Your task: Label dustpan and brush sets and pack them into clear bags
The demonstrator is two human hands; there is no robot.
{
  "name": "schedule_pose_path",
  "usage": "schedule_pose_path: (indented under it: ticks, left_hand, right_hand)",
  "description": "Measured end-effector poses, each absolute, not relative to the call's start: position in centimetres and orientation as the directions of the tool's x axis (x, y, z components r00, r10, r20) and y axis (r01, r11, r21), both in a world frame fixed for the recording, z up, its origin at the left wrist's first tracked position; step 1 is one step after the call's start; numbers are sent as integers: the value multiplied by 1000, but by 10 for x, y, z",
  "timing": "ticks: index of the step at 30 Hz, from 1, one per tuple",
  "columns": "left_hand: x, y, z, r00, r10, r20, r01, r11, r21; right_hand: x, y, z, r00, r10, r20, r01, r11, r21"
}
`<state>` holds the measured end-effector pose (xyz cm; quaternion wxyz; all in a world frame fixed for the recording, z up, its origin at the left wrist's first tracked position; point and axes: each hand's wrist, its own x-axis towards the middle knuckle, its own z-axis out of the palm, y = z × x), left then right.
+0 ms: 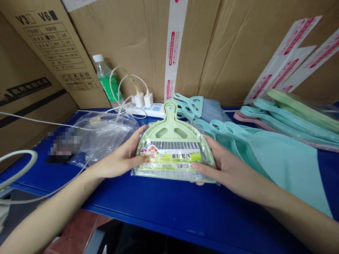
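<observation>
A light green dustpan and brush set (173, 134) in clear plastic wrap is held upright between both hands, its handle loop pointing up. A printed label (182, 155) with cartoon mushrooms lies across the grey bristles. My left hand (130, 151) grips the set's left edge, thumb on the front. On the right edge, my right hand (213, 164) has its thumb over the label's corner and its fingers behind. Blue dustpans (286, 155) lie just right of the set, and blue brushes (197, 106) rest behind it.
Crumpled clear plastic bags (103, 130) lie on the blue table (164, 208) at left. Behind stand a green-labelled bottle (108, 83) and a power strip (156, 111) with chargers and loose white cables. More wrapped sets (299, 116) pile at right. Cardboard boxes (132, 46) wall the back.
</observation>
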<state>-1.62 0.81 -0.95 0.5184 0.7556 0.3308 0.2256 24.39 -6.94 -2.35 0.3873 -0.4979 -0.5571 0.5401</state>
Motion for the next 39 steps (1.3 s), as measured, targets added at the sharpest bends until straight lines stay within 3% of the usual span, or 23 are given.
schedule_pose_path:
  ticks: [5,10,16,26,39]
  left_hand:
    - [-13,7,-14,613,790,3,387,-303,871]
    - [-4,5,-26,510,854,98,513,-394,763]
    - [0,0,-24,478,845,242,520,-494,697]
    - [1,-3,-26,547,800,247,425,-520,741]
    - [6,-2,-31,577,799,170,385,-450,806]
  right_hand:
    - [242,-70,-27,-173,980,-96,183,-63,-981]
    - [235,-72,-34,-86,996,26,339,54,-939]
    - [228,-74,-35,-33,991,129,462,129,-877]
    - [221,-74,-41,137,957,257,555,141,-820]
    - [224,-71,-43,137,971,195,498,102,-861]
